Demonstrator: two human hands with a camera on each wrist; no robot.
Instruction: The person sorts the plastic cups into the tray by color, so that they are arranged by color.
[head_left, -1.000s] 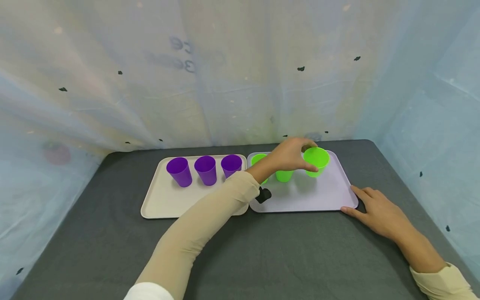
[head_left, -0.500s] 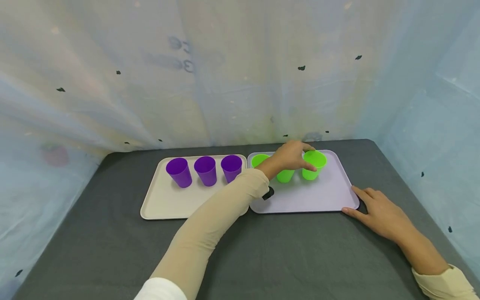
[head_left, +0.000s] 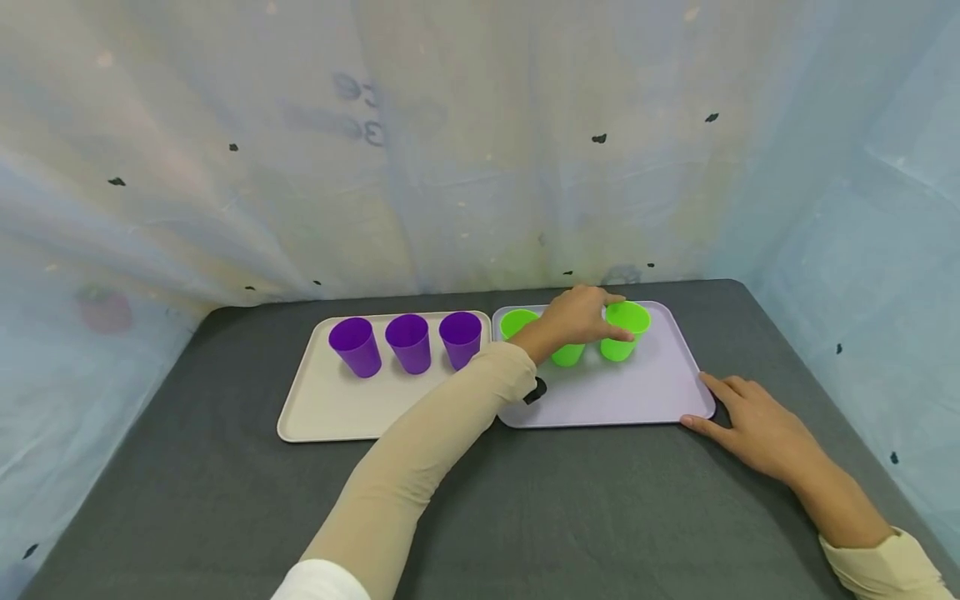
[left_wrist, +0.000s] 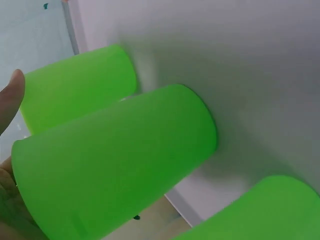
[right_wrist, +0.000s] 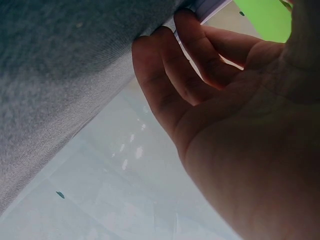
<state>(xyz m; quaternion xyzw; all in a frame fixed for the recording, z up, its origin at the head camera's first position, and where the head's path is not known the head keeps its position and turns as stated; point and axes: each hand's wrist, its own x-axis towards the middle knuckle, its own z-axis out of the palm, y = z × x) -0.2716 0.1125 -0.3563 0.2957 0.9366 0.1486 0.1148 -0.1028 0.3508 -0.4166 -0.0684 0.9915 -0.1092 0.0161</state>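
My left hand (head_left: 576,317) holds the rightmost green cup (head_left: 627,327) near its rim, thumb in front and fingers behind. That cup stands upright on the lavender tray (head_left: 637,400). In the left wrist view the thumb (left_wrist: 12,97) lies at the rim of the farthest cup (left_wrist: 80,87). The middle green cup (head_left: 567,355) and left green cup (head_left: 517,318) are partly covered by my left hand and wrist. My right hand (head_left: 761,429) rests at the tray's front right corner, its thumb at the front edge and extended fingers at the right edge.
A cream tray (head_left: 330,417) sits beside the lavender one, bearing a left purple cup (head_left: 358,350), a middle purple cup (head_left: 411,346) and a right purple cup (head_left: 461,337). Dark cloth (head_left: 600,508) covers the table. A pale sheet (head_left: 465,167) hangs behind.
My left hand has lowered the green cup onto the lavender tray and shifted it slightly left. Over the last half second it has barely moved. My right hand stays at the tray corner.
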